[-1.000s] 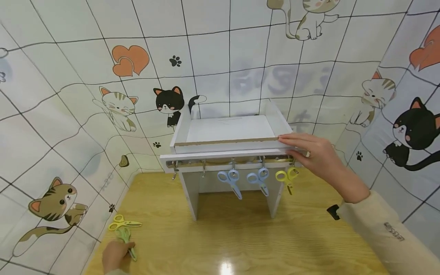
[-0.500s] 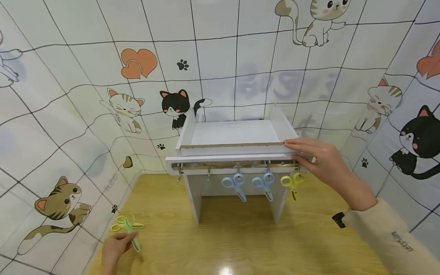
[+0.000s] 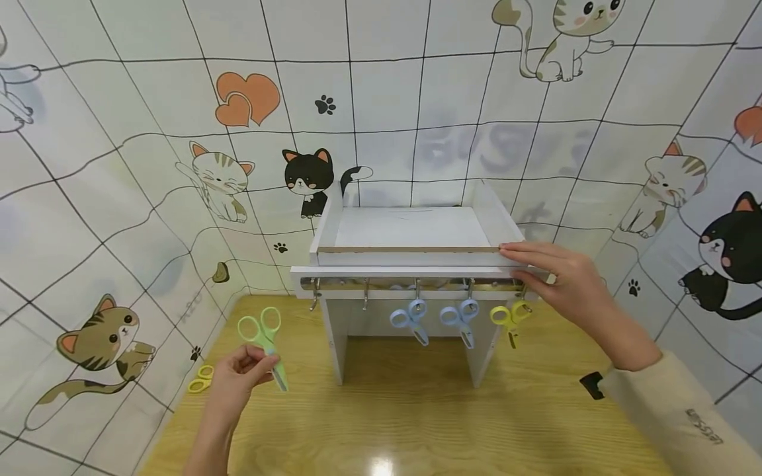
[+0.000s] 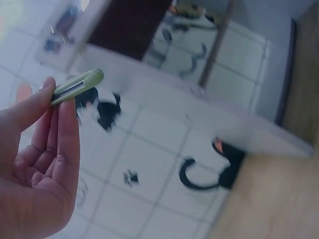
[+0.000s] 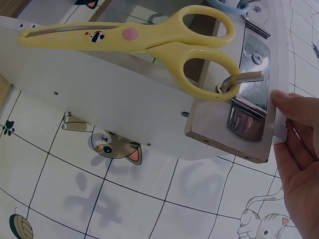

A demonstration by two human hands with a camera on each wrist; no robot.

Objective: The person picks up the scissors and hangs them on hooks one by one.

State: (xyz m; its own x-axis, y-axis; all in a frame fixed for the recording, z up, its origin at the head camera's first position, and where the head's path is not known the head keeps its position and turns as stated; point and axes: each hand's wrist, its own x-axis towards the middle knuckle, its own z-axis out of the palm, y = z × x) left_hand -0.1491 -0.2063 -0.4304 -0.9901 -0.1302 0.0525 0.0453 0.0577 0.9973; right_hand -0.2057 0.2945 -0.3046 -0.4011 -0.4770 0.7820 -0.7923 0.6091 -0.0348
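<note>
My left hand (image 3: 238,377) pinches a pair of light green scissors (image 3: 270,352) between thumb and fingers, above the table at the left. The rings point up and the blades down. In the left wrist view only part of the green scissors (image 4: 79,85) shows. My right hand (image 3: 574,294) grips the front right corner of a white shelf (image 3: 411,258), fingers on top and thumb below. Two blue scissors (image 3: 416,324) and yellow scissors (image 3: 509,317) hang from hooks along its front rail. The right wrist view shows the yellow scissors (image 5: 134,39) with one ring over a hook.
Two bare metal hooks (image 3: 366,295) sit at the rail's left part. Another pair of yellow scissors (image 3: 201,379) lies on the wooden table (image 3: 411,423) at the left, partly hidden by my left hand. Cat-printed walls (image 3: 381,92) stand behind and at both sides.
My left hand has lifted the green scissors off the table, up and toward the shelf, with the rings turned upward. My right hand keeps its grip on the shelf corner.
</note>
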